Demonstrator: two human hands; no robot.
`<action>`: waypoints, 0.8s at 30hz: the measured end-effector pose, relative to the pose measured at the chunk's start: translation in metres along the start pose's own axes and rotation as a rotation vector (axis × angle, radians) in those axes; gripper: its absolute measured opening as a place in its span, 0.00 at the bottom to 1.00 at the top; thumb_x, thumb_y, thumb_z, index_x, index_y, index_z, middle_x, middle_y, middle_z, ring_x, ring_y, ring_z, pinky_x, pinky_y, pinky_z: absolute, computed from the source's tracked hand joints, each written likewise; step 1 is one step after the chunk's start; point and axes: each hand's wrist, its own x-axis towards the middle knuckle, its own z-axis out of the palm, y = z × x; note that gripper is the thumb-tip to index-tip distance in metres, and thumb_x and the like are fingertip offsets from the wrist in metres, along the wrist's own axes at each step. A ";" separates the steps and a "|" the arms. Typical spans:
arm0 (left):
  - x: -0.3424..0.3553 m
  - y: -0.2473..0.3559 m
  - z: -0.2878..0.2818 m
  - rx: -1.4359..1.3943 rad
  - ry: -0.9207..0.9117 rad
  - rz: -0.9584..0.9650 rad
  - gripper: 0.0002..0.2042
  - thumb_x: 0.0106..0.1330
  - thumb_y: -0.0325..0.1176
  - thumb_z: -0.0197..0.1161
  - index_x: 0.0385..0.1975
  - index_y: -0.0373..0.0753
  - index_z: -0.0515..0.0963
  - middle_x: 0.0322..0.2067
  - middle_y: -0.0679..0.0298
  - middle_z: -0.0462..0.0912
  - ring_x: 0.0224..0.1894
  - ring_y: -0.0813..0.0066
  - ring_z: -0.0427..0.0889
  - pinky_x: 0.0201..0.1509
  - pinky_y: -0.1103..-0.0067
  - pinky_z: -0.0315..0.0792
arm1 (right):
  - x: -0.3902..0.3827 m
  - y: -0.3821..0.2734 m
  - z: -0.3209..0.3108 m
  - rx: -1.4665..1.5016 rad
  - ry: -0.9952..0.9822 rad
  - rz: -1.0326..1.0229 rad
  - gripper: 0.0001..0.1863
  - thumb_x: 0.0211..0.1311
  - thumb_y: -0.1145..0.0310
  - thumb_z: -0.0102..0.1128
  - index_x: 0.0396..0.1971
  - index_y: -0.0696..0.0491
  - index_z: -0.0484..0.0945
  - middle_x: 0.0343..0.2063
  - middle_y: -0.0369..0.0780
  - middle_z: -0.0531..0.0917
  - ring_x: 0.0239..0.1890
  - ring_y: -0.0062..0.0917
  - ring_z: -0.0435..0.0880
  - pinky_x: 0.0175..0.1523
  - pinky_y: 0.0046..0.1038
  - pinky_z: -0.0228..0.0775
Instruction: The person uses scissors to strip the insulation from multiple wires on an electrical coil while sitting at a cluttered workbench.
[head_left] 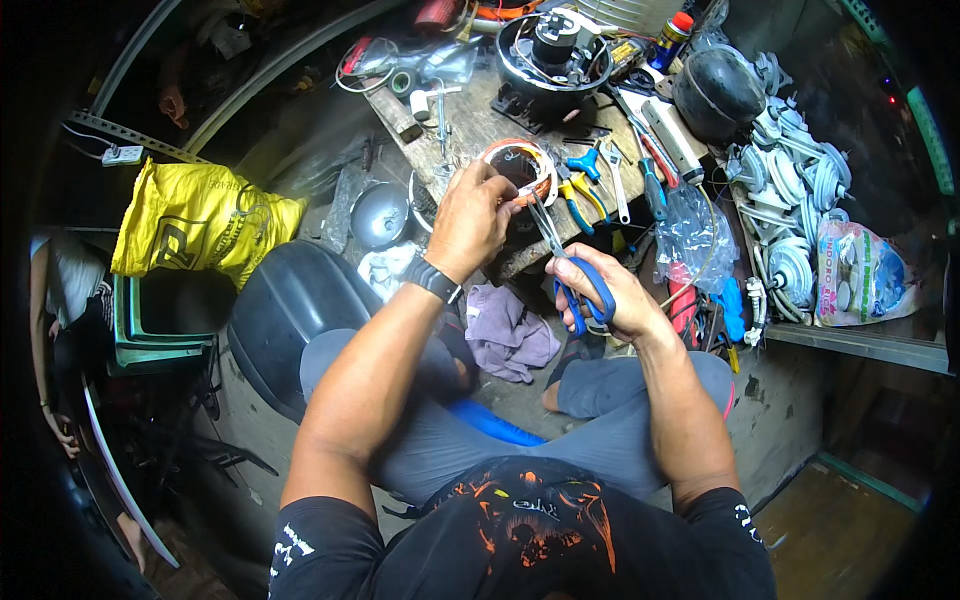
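My left hand is closed at the near side of a ring-shaped copper wire coil with white wrapping, its fingertips pinching the rim. That coil sits over the near part of a worn wooden bench. My right hand grips blue-handled scissors. Their metal blades point up and left, with the tips at the coil's near edge beside my left fingertips. Whether the blades touch wire or string is too small to tell. Yellow-and-blue pliers lie just right of the coil.
A round motor housing stands at the back of the bench. A wrench and a screwdriver lie to the right. Many grey motor parts fill the right side. A purple cloth lies below my hands; a yellow sack is left.
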 end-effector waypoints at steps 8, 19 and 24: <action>0.009 -0.008 0.005 -0.062 -0.074 -0.007 0.06 0.65 0.30 0.71 0.37 0.35 0.86 0.39 0.52 0.81 0.46 0.50 0.82 0.51 0.61 0.76 | 0.009 -0.023 -0.004 -0.115 0.025 0.070 0.20 0.76 0.50 0.64 0.47 0.52 0.77 0.23 0.34 0.81 0.21 0.16 0.81 0.25 0.20 0.73; 0.011 -0.014 -0.001 -0.125 -0.058 -0.011 0.05 0.69 0.30 0.67 0.36 0.35 0.83 0.35 0.51 0.79 0.43 0.49 0.81 0.49 0.61 0.75 | 0.055 0.015 0.013 -0.490 0.301 -0.199 0.33 0.63 0.40 0.71 0.50 0.56 0.80 0.24 0.40 0.84 0.30 0.26 0.85 0.40 0.34 0.75; 0.007 -0.016 0.005 -0.144 -0.007 0.012 0.05 0.70 0.30 0.65 0.39 0.36 0.82 0.37 0.51 0.78 0.44 0.48 0.81 0.50 0.61 0.75 | 0.051 0.011 0.017 -0.455 0.308 -0.194 0.27 0.64 0.49 0.74 0.49 0.56 0.81 0.25 0.40 0.86 0.25 0.22 0.84 0.33 0.31 0.75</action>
